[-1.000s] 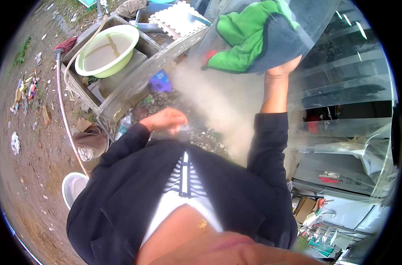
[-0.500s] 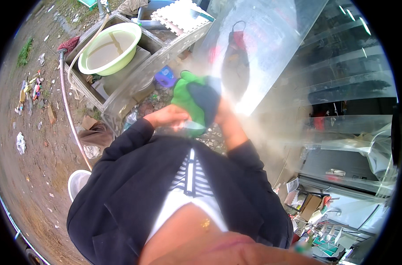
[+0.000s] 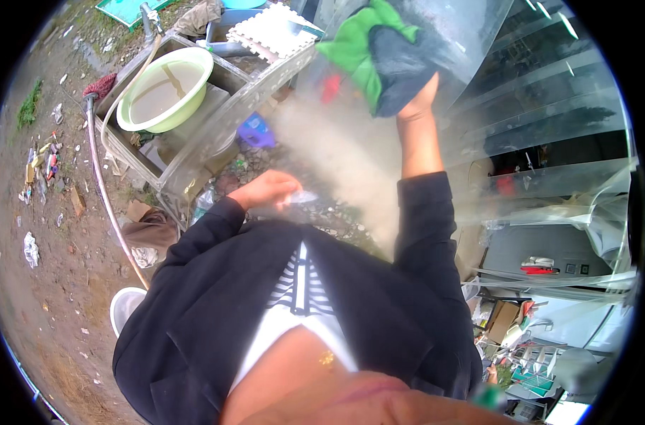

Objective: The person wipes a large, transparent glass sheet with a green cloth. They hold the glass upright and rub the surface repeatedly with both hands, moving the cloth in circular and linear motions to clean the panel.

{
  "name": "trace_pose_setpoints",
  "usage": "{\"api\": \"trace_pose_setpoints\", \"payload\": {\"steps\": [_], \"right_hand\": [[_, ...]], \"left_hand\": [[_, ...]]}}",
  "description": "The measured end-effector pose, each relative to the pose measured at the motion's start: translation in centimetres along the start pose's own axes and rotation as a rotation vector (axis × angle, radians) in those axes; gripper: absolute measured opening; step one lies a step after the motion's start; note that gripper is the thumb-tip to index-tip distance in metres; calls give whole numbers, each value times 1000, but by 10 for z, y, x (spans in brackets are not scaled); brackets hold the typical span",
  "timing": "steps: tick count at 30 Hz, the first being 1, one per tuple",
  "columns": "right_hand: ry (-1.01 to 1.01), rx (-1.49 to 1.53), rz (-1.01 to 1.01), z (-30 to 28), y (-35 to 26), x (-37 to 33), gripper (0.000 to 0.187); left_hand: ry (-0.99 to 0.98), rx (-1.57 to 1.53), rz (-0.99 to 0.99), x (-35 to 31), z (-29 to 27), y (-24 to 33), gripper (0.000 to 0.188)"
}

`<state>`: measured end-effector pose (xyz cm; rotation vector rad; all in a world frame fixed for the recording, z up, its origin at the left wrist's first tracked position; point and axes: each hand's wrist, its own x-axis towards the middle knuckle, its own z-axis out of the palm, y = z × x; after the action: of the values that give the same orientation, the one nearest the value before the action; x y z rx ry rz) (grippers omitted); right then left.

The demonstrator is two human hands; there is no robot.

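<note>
My right hand [image 3: 420, 100] is raised at the upper middle, its arm stretched forward. It grips a green and dark grey cloth [image 3: 397, 62], which is spread out in front of a clear plastic sheet [image 3: 471, 35]. Whether the cloth touches the sheet, I cannot tell. Nearer my body, my left hand [image 3: 266, 189] is closed with its fingertips together. A small translucent whitish piece [image 3: 303, 197] sticks out from those fingers; its exact kind is unclear.
At the upper left a pale green basin [image 3: 203, 81] of cloudy water stands in a concrete sink [image 3: 168, 173]. A hose [image 3: 108, 191] runs down beside it. A purple bottle [image 3: 256, 132] lies on the littered ground. Plastic strips [image 3: 549, 131] hang on the right.
My right hand has swung up and away with the cloth, toward the plastic sheet. The cloth has left my left hand, which stays low with the whitish piece.
</note>
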<state>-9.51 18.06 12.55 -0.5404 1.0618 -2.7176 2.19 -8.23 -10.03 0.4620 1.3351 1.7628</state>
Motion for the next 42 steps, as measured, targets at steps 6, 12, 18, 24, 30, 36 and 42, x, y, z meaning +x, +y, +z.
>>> {"api": "trace_pose_setpoints", "payload": {"steps": [6,12,18,24,30,36,42], "right_hand": [[182,177,472,-31,117,-121,35],[492,-124,597,-88,155,-235,23],[506,-283,660,-93,161,-333,54],[557,-600,599,-183,237,-393,53],[848,-402,478,-179,202,-396,37],[737,-86,143,-186,120,-354,21],[738,-113,100,-172,50,-295,30]], "left_hand": [[51,-6,-44,5,-18,-2,29],[176,81,36,24,-23,-16,31],[345,139,47,48,-16,-24,30],[484,3,57,89,16,-28,29],[398,-223,-71,113,39,-14,64],[-234,-148,-228,100,47,-49,75],[-90,-376,-115,118,78,-15,61]]}}
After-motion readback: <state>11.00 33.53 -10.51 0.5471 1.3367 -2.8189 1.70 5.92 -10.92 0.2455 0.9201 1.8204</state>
